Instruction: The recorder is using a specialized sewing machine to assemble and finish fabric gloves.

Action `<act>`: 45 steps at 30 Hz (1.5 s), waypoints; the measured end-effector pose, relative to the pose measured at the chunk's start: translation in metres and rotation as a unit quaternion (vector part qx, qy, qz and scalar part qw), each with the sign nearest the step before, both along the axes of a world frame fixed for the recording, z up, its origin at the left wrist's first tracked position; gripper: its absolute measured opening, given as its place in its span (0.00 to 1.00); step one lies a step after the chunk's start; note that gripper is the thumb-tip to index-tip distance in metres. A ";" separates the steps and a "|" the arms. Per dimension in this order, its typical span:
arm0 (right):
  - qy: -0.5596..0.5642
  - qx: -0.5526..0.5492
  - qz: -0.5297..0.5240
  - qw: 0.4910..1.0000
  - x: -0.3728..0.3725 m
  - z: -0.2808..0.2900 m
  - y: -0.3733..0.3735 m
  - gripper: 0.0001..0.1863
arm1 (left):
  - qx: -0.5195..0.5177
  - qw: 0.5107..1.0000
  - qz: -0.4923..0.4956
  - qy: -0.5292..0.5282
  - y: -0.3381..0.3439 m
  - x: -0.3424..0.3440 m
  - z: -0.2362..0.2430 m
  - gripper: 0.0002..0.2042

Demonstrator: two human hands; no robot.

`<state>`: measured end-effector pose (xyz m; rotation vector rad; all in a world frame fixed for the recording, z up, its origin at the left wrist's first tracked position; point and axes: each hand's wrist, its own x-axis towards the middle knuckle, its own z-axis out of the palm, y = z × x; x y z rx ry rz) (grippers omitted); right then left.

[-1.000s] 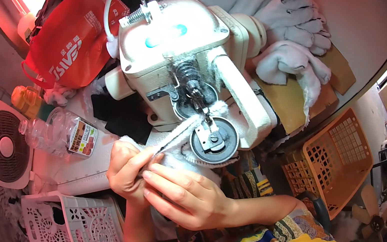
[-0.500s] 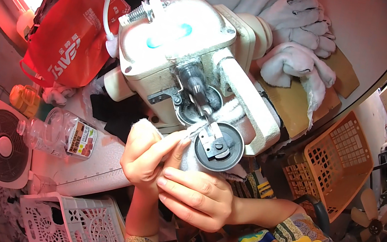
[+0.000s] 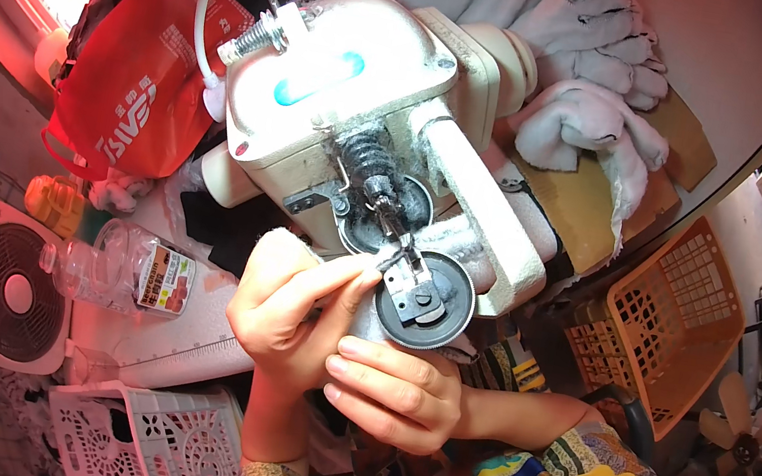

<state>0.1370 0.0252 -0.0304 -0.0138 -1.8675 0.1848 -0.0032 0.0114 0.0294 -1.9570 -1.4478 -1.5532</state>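
Note:
An off-white fur sewing machine (image 3: 331, 115) stands before me, its needle parts dusted with lint. At its front is a dark round feed disc (image 3: 454, 299) with a metal plate on top. My left hand (image 3: 285, 308) pinches the edge of a white fleecy fabric piece (image 3: 361, 327), thumb and finger close to the disc's left rim. Below the disc my right hand (image 3: 396, 395) is closed with fingers together on the same piece; its thumb is hidden. Most of the fabric is out of sight behind the hands and disc.
White fleecy gloves (image 3: 583, 31) are heaped behind the machine, over cardboard (image 3: 582, 225). To the left are a red bag (image 3: 143, 71), clear plastic jar (image 3: 125, 247), box fan (image 3: 14, 290) and white basket (image 3: 179, 445). An orange crate (image 3: 678, 315) and small fan (image 3: 746, 450) stand at right.
My left hand has shifted slightly left, its fingertips staying near the disc. My right hand has moved slightly right. The bent needle-side parts of the machine sit in a different position.

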 end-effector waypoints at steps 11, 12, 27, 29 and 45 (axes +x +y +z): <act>-0.099 0.001 -0.216 0.971 0.021 -0.060 0.033 0.15 | -0.039 0.998 -0.035 -0.048 -0.009 -0.011 -0.015 0.08; -0.084 -0.084 -0.171 0.978 0.025 -0.059 0.041 0.17 | -0.041 0.997 -0.028 -0.053 -0.011 -0.011 -0.018 0.08; -0.008 -0.003 -0.242 0.970 0.064 0.011 0.087 0.08 | -0.079 0.913 -0.040 -0.398 -0.016 0.030 -0.018 0.04; 0.003 -0.005 -0.212 0.977 0.075 0.035 0.092 0.03 | -0.077 0.896 -0.066 -0.433 -0.016 0.027 -0.021 0.08; -0.503 0.103 0.101 0.852 -0.016 0.164 0.078 0.12 | -0.033 0.795 -0.211 -0.568 -0.014 0.039 -0.067 0.19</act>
